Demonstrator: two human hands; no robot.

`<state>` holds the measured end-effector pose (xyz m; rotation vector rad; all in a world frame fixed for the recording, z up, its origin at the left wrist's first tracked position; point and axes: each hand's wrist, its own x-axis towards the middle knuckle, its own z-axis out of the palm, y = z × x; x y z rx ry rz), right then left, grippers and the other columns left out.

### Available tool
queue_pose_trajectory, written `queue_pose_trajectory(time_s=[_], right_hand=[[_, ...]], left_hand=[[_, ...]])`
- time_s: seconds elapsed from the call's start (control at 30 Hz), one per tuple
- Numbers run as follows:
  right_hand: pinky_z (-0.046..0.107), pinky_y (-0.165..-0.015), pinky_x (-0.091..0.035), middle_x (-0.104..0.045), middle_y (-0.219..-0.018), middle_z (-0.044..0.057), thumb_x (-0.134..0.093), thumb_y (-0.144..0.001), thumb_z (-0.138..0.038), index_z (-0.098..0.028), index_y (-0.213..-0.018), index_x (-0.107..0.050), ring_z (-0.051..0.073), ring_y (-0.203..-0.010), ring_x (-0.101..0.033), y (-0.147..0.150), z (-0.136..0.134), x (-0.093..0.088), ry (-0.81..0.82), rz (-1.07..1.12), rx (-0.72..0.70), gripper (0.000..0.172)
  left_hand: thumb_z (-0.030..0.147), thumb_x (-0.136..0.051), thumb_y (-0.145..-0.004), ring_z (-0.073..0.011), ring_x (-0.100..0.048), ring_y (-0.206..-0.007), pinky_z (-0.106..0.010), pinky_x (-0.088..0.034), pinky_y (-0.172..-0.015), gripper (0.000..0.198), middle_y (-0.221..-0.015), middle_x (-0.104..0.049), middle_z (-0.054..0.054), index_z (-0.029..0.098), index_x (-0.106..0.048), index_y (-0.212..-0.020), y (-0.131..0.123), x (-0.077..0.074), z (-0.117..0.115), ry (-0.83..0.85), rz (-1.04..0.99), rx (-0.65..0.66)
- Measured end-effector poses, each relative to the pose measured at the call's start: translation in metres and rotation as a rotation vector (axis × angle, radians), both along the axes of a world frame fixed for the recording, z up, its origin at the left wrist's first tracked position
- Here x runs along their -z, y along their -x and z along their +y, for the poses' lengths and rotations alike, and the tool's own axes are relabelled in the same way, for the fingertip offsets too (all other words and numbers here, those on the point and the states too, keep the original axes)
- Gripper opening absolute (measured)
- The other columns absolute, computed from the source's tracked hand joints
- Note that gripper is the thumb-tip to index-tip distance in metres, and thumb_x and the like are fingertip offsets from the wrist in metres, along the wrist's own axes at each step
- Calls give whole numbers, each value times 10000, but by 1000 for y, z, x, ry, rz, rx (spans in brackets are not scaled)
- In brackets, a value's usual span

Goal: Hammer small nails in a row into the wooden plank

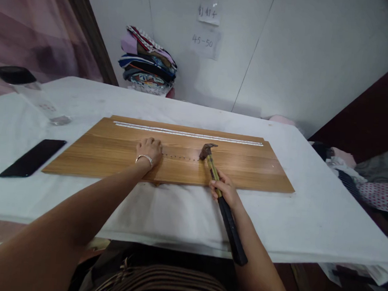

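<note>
A long wooden board (246,167) lies flat on the white table (310,208). A row of small nails (181,157) runs across its middle. My left hand (149,150), with a bracelet at the wrist, rests on the board at the left end of that row, fingers curled under. My right hand (226,189) grips a hammer (214,169) by its yellow and black handle. The metal head sits over the right end of the nail row. A white strip (188,134) runs along the board's far edge.
A black phone (33,157) lies left of the board. A clear bottle with a black cap (33,92) lies at the far left. Folded fabrics (148,63) are stacked against the back wall. More cloth (373,177) is piled at the right.
</note>
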<state>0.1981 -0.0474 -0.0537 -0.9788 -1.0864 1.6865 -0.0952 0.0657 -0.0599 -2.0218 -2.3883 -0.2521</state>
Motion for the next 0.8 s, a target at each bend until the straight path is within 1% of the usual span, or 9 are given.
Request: queue_pose_trajectory(time_s=[0.07,0.23,0.47,0.67,0.8], right_hand=[[200,-303,-335,-506,-547,-100,-664,-707,-287,-176,-1251,-512,70,-342,-379,0,0,-1,-4,0,7,576],[204,-311,-341,-516,-565,-97,-665,-712,-292,-180,-1310,-495,67,-340,-387,0,0,-1,0,-24,-5,631],[208,-306,-336,-512,-557,-97,-653,-726,-278,-170,-1325,-473,78,-334,-380,-1,0,0,-14,-18,-15,634],[210,-314,-325,-518,-548,-94,-653,-724,-280,-173,-1286,-496,78,-332,-381,-1,0,2,-5,-22,2,593],[207,-311,-325,-501,-520,-103,-653,-712,-284,-178,-1276,-497,78,-327,-374,0,0,1,-4,-32,8,595]], left_hand=[[330,-268,-945,-324,-451,-1248,-485,-363,-983,456,-1365,-547,-142,217,-635,-1193,0,0,0,-2,2,1],[333,-276,-944,-316,-450,-1250,-478,-356,-990,454,-1352,-554,-139,232,-637,-1200,0,0,-1,-6,-5,1],[330,-269,-947,-323,-459,-1242,-483,-361,-982,457,-1342,-558,-152,215,-638,-1190,0,1,0,-7,5,7],[328,-262,-947,-323,-469,-1233,-481,-365,-982,457,-1332,-565,-147,211,-633,-1188,-1,-1,-1,-5,9,4],[326,-272,-939,-330,-458,-1247,-488,-363,-984,458,-1345,-556,-152,209,-632,-1197,-2,-3,-2,1,5,7]])
